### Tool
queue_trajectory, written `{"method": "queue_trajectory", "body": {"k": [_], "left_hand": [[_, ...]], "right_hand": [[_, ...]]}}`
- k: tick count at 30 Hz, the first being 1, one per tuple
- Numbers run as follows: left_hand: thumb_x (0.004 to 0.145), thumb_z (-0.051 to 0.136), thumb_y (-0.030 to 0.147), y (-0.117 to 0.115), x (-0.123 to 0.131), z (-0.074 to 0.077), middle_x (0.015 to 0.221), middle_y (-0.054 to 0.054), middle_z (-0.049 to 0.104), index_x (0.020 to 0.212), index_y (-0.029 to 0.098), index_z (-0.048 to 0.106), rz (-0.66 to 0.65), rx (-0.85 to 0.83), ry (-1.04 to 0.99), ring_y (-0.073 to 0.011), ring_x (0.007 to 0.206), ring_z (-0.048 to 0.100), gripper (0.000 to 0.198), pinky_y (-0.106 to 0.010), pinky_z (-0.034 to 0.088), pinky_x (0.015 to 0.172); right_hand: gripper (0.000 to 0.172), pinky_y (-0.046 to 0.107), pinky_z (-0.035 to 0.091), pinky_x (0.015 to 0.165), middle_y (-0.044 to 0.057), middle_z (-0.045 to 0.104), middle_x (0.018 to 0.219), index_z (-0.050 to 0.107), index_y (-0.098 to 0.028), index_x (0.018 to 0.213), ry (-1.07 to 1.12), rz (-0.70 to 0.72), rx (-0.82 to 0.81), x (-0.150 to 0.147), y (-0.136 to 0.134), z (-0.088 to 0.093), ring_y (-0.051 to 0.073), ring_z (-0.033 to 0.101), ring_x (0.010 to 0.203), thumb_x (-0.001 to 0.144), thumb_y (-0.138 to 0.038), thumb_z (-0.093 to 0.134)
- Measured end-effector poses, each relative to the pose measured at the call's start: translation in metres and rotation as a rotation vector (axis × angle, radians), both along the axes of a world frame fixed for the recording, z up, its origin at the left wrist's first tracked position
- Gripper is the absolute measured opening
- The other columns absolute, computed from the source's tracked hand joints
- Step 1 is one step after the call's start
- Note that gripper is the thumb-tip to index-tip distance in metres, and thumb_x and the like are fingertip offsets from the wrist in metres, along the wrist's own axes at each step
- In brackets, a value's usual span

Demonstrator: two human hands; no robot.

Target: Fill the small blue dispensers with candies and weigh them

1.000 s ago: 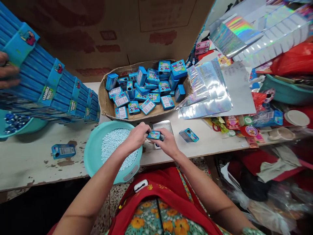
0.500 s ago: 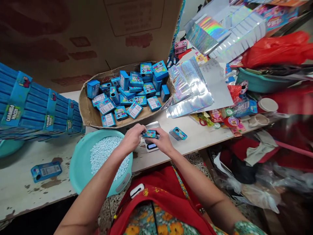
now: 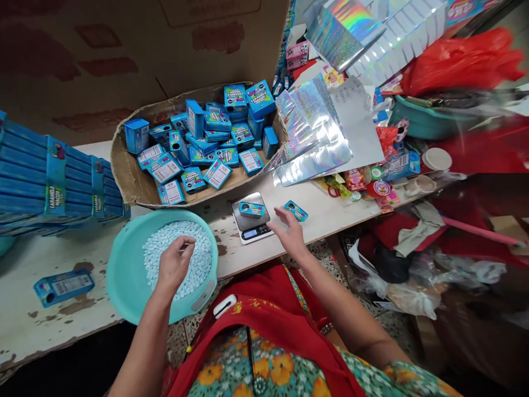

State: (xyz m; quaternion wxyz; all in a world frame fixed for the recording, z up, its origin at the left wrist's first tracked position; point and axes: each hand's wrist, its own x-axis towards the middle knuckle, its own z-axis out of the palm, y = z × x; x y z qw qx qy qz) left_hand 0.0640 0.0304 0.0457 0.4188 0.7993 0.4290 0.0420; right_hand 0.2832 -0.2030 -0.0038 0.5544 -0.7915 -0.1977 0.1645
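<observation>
My left hand [image 3: 176,266] is over the turquoise basin [image 3: 124,275], above a heap of pale blue candies [image 3: 198,251]. Its fingers are curled in toward the thumb; whatever they hold, if anything, I cannot make out. My right hand [image 3: 290,234] is open beside the small digital scale [image 3: 253,231], fingers stretched out and holding nothing. On the scale's metal plate lies a blue candy box [image 3: 252,209] with a round hole showing at its left end. Just beyond my right fingertips, a second blue candy box [image 3: 296,211] rests on the table.
Behind the scale, a cut cardboard tray [image 3: 136,197] holds many blue boxes. Packs of blue boxes [image 3: 74,179] are stacked at left, with a lone box [image 3: 64,286] before them. Holographic sheets [image 3: 318,138], a red plastic bag [image 3: 463,63] and clutter cover the right side.
The blue box that both hands held over the scale now rests on its plate. My left hand has moved left over the basin; my right hand has let go and drawn slightly right.
</observation>
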Motion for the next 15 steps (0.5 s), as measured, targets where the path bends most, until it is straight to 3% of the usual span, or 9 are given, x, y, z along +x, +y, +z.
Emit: {"method": "queue_trajectory", "body": {"k": [3, 7, 15], "left_hand": [[0.078, 0.052, 0.035, -0.002, -0.023, -0.018, 0.089, -0.004, 0.068, 0.085, 0.023, 0.062, -0.020, 0.066, 0.094, -0.0229, 0.080, 0.062, 0.017, -0.030, 0.044, 0.074], [0.081, 0.046, 0.031, -0.004, -0.029, -0.033, 0.095, -0.005, 0.069, 0.088, 0.023, 0.062, -0.091, 0.166, 0.148, -0.0231, 0.083, 0.063, 0.019, -0.029, 0.043, 0.073], [0.086, 0.042, 0.027, -0.008, -0.026, -0.039, 0.104, -0.008, 0.067, 0.097, 0.022, 0.061, -0.186, 0.274, 0.193, -0.0237, 0.090, 0.062, 0.023, -0.029, 0.042, 0.075]], "right_hand": [[0.040, 0.043, 0.050, 0.091, 0.011, 0.068, 0.107, 0.063, -0.018, 0.107, 0.156, -0.086, -0.011, -0.020, -0.029, -0.009, 0.023, 0.065, 0.097, 0.077, -0.045, 0.068], [0.039, 0.043, 0.053, 0.086, 0.011, 0.070, 0.100, 0.064, -0.018, 0.099, 0.306, -0.143, -0.022, -0.047, -0.048, -0.031, 0.023, 0.066, 0.089, 0.072, -0.046, 0.071], [0.042, 0.043, 0.054, 0.084, 0.011, 0.072, 0.094, 0.067, -0.017, 0.093, 0.391, -0.164, -0.014, -0.059, -0.053, -0.045, 0.024, 0.068, 0.088, 0.066, -0.049, 0.075]]}}
